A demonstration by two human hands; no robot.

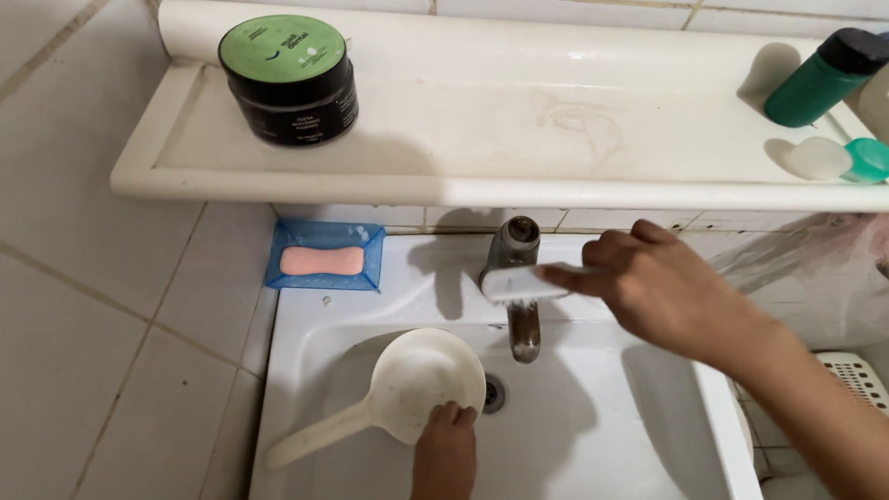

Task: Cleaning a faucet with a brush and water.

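Observation:
My left hand [445,451] grips the near rim of a white plastic dipper [417,380] that lies in the white sink [306,315], its long handle pointing to the lower left. My right hand [653,282] reaches in from the right and holds the white lever handle [520,282] of the metal tap [520,315]. The tap's spout hangs over the basin just right of the dipper. No water shows under the spout. The drain [494,393] is partly hidden behind the dipper.
A blue soap dish with a pink soap bar [324,259] sits on the sink's back left corner. Above runs a white shelf [519,190] bearing a black jar with a green lid [289,79], a green bottle [820,79] and small caps [838,159]. A white basket [857,375] is at right.

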